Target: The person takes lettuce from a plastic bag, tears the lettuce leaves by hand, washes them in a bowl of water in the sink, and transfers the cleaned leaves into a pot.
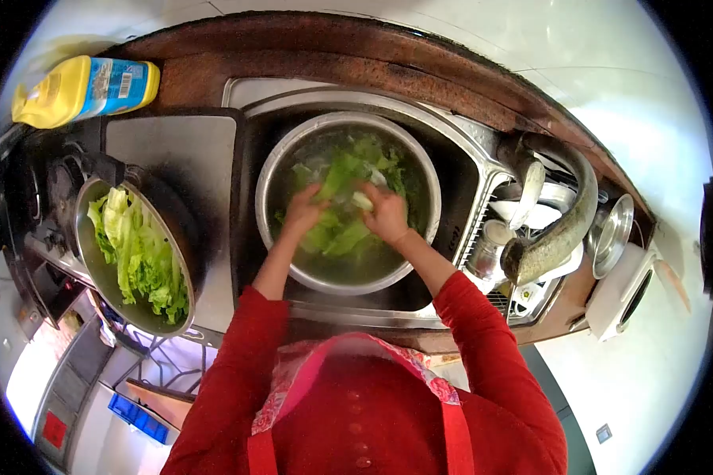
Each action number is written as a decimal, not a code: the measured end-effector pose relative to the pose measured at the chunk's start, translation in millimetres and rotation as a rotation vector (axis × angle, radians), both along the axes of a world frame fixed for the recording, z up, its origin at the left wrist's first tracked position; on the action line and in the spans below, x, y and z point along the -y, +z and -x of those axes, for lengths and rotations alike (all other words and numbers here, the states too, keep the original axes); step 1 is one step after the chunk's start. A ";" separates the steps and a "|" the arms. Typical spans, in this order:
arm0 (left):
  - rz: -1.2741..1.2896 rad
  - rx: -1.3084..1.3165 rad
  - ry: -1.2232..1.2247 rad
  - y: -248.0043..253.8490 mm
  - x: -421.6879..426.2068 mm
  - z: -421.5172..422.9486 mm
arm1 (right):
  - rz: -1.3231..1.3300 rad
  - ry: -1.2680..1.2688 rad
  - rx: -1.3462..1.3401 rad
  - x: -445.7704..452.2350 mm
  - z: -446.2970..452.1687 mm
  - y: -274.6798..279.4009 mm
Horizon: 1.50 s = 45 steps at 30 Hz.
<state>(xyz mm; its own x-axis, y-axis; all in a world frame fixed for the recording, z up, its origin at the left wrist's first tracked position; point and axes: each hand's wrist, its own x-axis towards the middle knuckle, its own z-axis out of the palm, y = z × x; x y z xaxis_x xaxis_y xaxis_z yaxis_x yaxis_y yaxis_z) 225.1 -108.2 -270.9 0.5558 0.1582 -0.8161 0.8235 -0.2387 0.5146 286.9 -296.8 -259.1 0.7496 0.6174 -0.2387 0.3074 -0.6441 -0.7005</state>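
Note:
A round metal basin point(271, 237) stands in the sink, holding water and green leafy vegetables point(345, 233). Both my hands are inside the basin. My right hand point(387, 212) is closed on a leafy piece whose pale stem end point(362, 201) shows by the thumb. At the left of the leaves is my left hand point(305, 210), its fingertips partly hidden among leaves and water, so its grip is unclear. Left of the sink, a metal pan point(187, 305) holds more long green leaves point(139, 257).
A yellow and blue bottle point(87, 91) lies at the upper left. Right of the sink, a dish rack point(471, 253) holds bowls and a metal cup point(495, 237), with a long grey-green gourd-like object point(566, 237) over them. A metal bowl point(612, 236) leans at far right.

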 end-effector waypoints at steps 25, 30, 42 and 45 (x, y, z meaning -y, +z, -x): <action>-0.293 0.519 -0.250 -29.2 34.4 -67.1 | 0.193 -0.399 0.260 12.7 22.8 -8.3; -0.160 0.076 -0.289 -69.7 54.7 -45.7 | 0.466 -0.362 0.062 1.6 47.7 -99.4; 0.458 -0.001 0.861 39.1 2.1 10.1 | -0.199 -0.520 -0.046 26.1 30.2 -18.4; 0.518 0.073 0.958 56.7 8.0 15.1 | -0.375 -0.679 -0.857 23.6 48.9 -11.1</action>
